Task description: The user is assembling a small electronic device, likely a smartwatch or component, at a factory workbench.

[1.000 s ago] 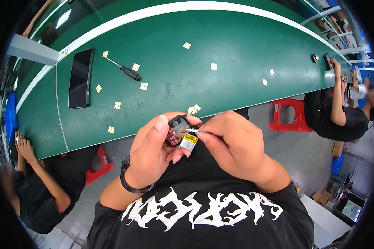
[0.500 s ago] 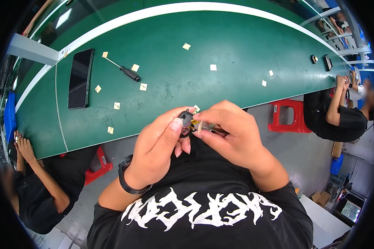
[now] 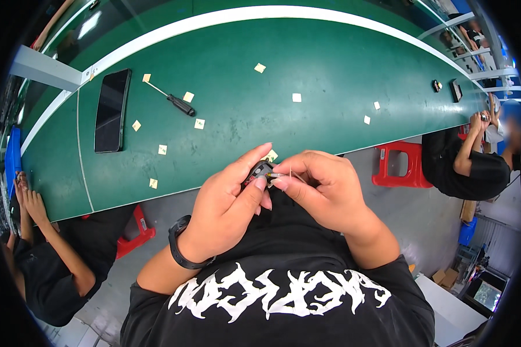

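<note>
My left hand is closed around a small black electronic device housing, held just off the table's near edge. Its thumb presses the near side of the housing, and reddish parts show by the thumb. The fingertips of my right hand pinch a small thin flat piece, seen nearly edge-on, at the housing's right side. Something slim and shiny reaches from those fingers to the housing; its kind is unclear. Behind the fingertips a pale square sticker is partly hidden.
On the green table lie a black-handled screwdriver, a dark phone and several pale squares. Small black parts sit at the far right. A person sits at right near a red stool, another person at left.
My right fingers have turned, so the flat piece shows more edge-on. The housing has tilted in my left hand, and its left index finger has straightened away from it.
</note>
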### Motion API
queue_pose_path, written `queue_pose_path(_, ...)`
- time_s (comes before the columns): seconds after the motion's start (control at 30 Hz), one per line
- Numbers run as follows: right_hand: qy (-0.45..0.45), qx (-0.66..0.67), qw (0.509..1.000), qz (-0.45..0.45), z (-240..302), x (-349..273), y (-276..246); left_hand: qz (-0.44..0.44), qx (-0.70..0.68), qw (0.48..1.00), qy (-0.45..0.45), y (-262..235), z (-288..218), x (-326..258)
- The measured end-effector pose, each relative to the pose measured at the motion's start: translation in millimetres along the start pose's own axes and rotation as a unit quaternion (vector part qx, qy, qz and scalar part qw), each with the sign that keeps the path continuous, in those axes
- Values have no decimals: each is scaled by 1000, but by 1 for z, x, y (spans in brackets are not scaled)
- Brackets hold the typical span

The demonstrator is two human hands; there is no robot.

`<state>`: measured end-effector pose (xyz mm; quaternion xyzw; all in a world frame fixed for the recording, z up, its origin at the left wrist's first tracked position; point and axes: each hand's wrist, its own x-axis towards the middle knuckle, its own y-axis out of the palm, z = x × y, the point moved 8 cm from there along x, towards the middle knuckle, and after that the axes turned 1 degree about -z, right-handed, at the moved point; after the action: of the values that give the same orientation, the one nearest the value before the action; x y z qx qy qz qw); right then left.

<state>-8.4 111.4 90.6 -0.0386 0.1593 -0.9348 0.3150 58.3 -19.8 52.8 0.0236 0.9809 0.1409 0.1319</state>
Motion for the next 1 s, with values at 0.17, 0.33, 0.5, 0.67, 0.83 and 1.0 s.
queue_pose_path(0.17, 21, 23, 1000, 1, -2, -2, 0, -5, -4, 1000, 16, 1, -1, 3)
queue_pose_path(0.33, 55, 36, 998, 3, -9, -5, -1, -13, -3, 1000, -2, 1, -4, 1)
queue_pose_path(0.5, 42, 60, 997, 3, -6, -8, 2, -14, 2, 1000, 17, 1, -5, 3)
queue_pose_path(0.67, 16, 14, 1000, 12, 5, -9, 8, -24, 63, 997, 20, 2, -8, 0)
queue_pose_path(0.83, -26, -4, 1000, -6, 11, -10, 9, -25, 102, 993, 57, 2, -11, -4)
queue_pose_path(1.0, -32, 4, 999, -9, 6, -6, 6, 0, 151, 984, 96, 6, -18, -1)
